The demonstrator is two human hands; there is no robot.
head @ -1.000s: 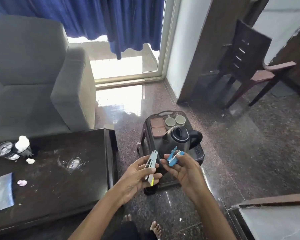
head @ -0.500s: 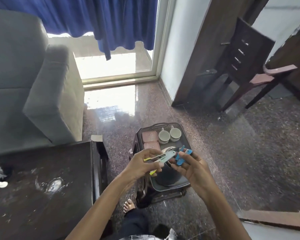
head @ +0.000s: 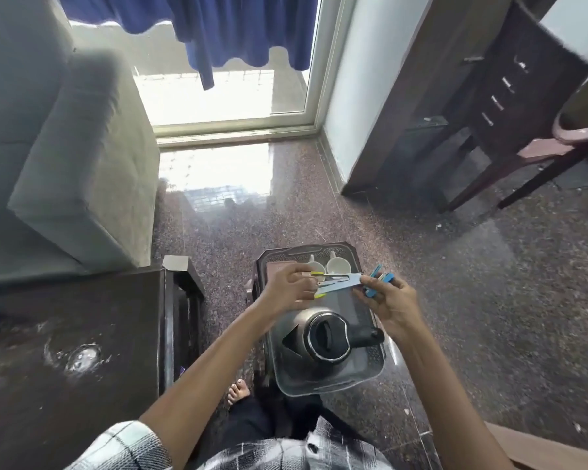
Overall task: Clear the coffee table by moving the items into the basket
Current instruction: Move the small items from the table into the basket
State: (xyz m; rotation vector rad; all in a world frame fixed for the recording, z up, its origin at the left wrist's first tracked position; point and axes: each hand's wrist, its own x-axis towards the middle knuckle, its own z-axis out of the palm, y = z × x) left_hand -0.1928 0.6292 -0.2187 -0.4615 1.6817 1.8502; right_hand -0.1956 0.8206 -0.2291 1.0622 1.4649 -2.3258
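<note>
Now farther over basket [head: 370, 379]: left hand [head: 287, 288], tool [head: 338, 282], right hand [head: 392, 301], clips [head: 378, 281].

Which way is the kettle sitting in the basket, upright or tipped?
Upright: the kettle stands on its base in the basket, black lid facing up toward the camera.

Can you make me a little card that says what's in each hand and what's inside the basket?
left hand: grips a flat grey tool with yellow bits
right hand: holds small blue plastic pieces
hands are: above the dark plastic basket
in basket: steel kettle with black lid, two white cups
dark wooden coffee table: to the left, smudged
</note>
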